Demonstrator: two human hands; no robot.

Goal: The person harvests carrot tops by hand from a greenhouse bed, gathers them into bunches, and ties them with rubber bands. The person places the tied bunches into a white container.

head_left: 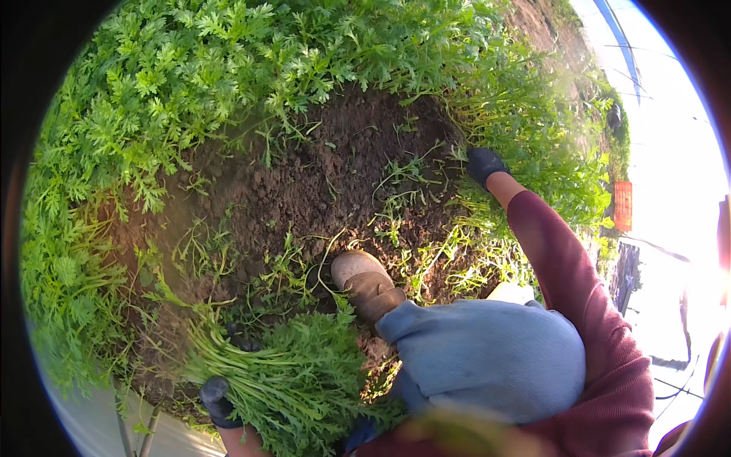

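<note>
Bare brown soil (320, 171) opens among standing lobed-leaf greens (183, 72). At its near-left corner, my left fingers (215, 392) grip a bundle of greens (293, 381) by the stems; by the soil's right edge, I can't tell whether my right fingers (481, 161) are closed.

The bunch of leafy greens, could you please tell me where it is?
The bunch is at the head view's lower left, in the gloved left hand, below the brown boot.

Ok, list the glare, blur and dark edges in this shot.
Head view: glare whites out much of the right side; a yellow-green shape at the bottom is too blurred to identify; black surrounds the round fisheye image; the leafy bunch is fairly sharp.
</note>
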